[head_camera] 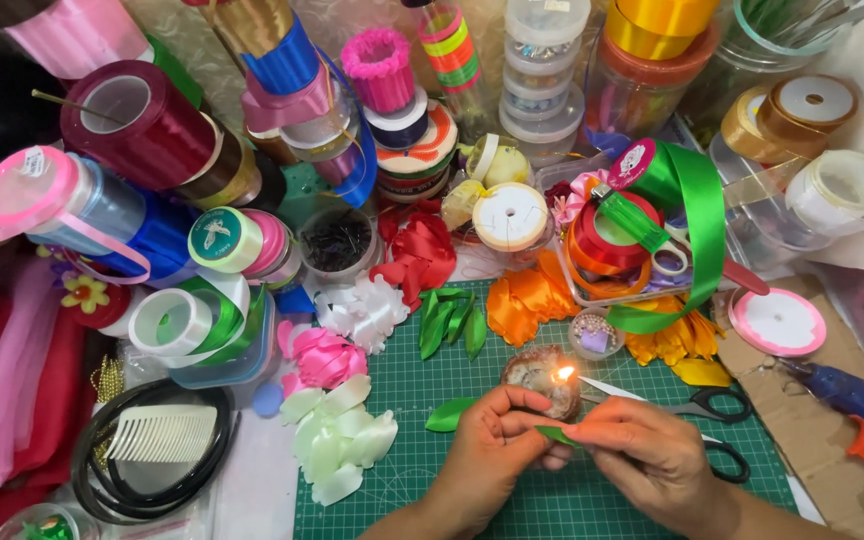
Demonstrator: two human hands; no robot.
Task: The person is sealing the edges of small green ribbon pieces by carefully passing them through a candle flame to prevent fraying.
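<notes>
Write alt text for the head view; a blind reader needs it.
Two hands, left hand and right hand, hold a green ribbon petal beside a lit candle on a green cutting mat, with scissors, satin petals and ribbon spools around.

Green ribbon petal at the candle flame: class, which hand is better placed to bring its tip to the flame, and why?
The right hand, probably. Its fingertips pinch the green ribbon petal at the end nearest the flame of the candle. The left hand supports the petal from the other side, further from the flame.
</notes>
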